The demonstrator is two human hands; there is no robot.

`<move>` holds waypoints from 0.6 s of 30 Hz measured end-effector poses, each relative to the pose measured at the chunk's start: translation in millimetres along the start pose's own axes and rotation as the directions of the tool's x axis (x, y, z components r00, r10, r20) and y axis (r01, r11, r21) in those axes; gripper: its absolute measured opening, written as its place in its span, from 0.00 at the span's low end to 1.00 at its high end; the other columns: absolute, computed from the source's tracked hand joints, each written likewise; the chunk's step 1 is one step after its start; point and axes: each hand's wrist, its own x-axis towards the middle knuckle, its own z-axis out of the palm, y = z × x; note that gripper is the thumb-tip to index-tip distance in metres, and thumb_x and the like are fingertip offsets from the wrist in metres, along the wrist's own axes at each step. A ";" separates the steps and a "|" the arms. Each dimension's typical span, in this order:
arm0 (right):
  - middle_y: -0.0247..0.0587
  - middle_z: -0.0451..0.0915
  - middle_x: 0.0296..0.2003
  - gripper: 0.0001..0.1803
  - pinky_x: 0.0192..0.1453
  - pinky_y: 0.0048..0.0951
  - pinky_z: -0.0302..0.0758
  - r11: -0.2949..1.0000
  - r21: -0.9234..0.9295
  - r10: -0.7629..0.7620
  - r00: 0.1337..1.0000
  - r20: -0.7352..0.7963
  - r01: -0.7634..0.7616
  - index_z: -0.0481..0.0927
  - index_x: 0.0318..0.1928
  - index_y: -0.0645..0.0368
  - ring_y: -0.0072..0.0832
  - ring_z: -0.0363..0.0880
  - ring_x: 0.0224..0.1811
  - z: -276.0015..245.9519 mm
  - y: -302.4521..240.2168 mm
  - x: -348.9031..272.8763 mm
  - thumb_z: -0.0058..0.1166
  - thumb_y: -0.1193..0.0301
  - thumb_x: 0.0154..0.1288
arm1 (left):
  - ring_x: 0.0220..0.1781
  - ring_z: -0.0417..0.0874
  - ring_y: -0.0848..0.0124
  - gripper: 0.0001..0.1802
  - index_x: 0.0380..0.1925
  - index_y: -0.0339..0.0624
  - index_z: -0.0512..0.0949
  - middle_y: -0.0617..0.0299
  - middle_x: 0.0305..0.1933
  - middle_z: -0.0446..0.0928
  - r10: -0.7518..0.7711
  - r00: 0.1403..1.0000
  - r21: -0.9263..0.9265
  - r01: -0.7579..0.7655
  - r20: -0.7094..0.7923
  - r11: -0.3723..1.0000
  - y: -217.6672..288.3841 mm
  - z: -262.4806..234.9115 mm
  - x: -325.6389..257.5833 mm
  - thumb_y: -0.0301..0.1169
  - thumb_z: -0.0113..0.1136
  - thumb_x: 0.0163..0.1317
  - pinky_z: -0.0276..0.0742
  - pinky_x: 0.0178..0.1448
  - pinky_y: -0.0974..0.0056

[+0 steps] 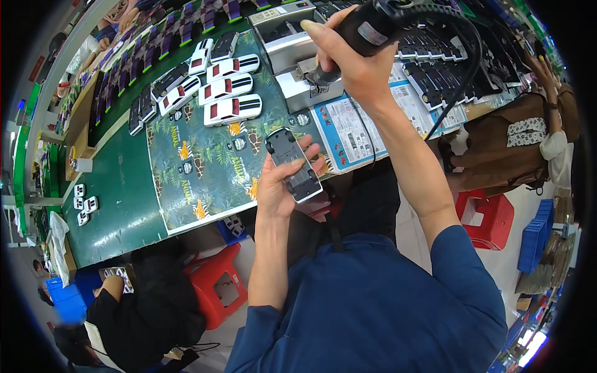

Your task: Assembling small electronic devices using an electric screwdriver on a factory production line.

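My left hand [275, 186] holds a toy car [290, 154] with its black underside turned up, the thumb across the chassis. The car is over the table's near edge, wheels and a white body rim showing. In my right hand [368, 78] is a black corded electric screwdriver [364, 34], gripped round its body and pointing down. Its lower end is at a metal box-shaped device [297, 90], where the tip is hard to make out. White toy cars [233, 110] with black stripes stand left of that device, beside several cars lying underside up [144, 107].
Black car undersides [426, 81] lie in rows at the right, near a blue-edged printed sheet [345, 133]. An animal-patterned mat [205, 168] covers part of the green table [118, 221]. Co-workers sit at lower left [155, 292] and right [504, 146]. Red stools [217, 289] stand on the floor.
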 end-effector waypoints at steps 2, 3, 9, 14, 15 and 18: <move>0.31 0.75 0.14 0.09 0.21 0.21 0.70 1.000 -0.007 0.014 1.000 -0.011 -0.014 0.80 0.26 0.63 0.18 0.74 0.14 5.8 -1.8 1.7 0.68 0.74 0.59 | 0.59 0.80 0.50 0.31 0.61 0.35 0.66 0.41 0.61 0.74 -0.015 0.999 0.014 0.015 -0.043 1.000 -0.8 -4.3 2.4 0.13 0.55 0.55 0.76 0.67 0.36; 0.30 0.76 0.15 0.11 0.19 0.21 0.68 0.998 -0.019 0.058 0.998 -0.018 -0.059 0.79 0.24 0.62 0.17 0.73 0.13 8.7 -0.5 4.5 0.68 0.74 0.59 | 0.59 0.81 0.51 0.30 0.61 0.36 0.67 0.42 0.59 0.75 -0.009 0.999 -0.020 0.008 -0.031 1.000 -0.9 -3.7 3.4 0.13 0.55 0.55 0.76 0.66 0.36; 0.33 0.75 0.15 0.10 0.18 0.21 0.67 0.872 0.228 0.437 0.899 0.038 -0.433 0.76 0.27 0.62 0.19 0.71 0.12 11.8 -29.1 0.5 0.65 0.78 0.62 | 0.64 0.77 0.54 0.32 0.61 0.34 0.66 0.46 0.61 0.74 0.028 0.998 0.057 -0.032 0.058 0.998 -1.2 -8.3 5.8 0.12 0.57 0.52 0.79 0.64 0.38; 0.34 0.71 0.15 0.08 0.21 0.25 0.69 0.734 0.530 0.403 0.900 0.163 -0.425 0.75 0.32 0.63 0.21 0.68 0.12 -9.8 -71.0 -46.4 0.61 0.74 0.63 | 0.60 0.79 0.57 0.34 0.60 0.40 0.67 0.49 0.61 0.74 0.050 0.998 0.051 -0.052 0.035 0.997 -3.6 -3.7 7.8 0.09 0.55 0.51 0.86 0.54 0.46; 0.35 0.71 0.16 0.08 0.21 0.26 0.70 0.722 0.544 0.399 0.900 0.177 -0.427 0.73 0.34 0.64 0.21 0.68 0.13 -7.8 -79.2 -54.2 0.60 0.75 0.64 | 0.60 0.80 0.58 0.35 0.60 0.40 0.67 0.49 0.60 0.75 0.072 0.997 0.042 -0.073 0.017 0.996 -2.7 -7.1 7.9 0.09 0.55 0.50 0.87 0.52 0.47; 0.36 0.73 0.17 0.10 0.23 0.25 0.72 0.731 0.534 0.391 0.902 0.185 -0.426 0.72 0.32 0.64 0.20 0.69 0.14 -3.9 -89.5 -70.7 0.61 0.75 0.63 | 0.57 0.81 0.59 0.36 0.61 0.40 0.67 0.49 0.59 0.76 0.086 0.996 0.005 -0.086 -0.017 0.996 -5.1 -11.6 12.1 0.08 0.54 0.48 0.87 0.49 0.50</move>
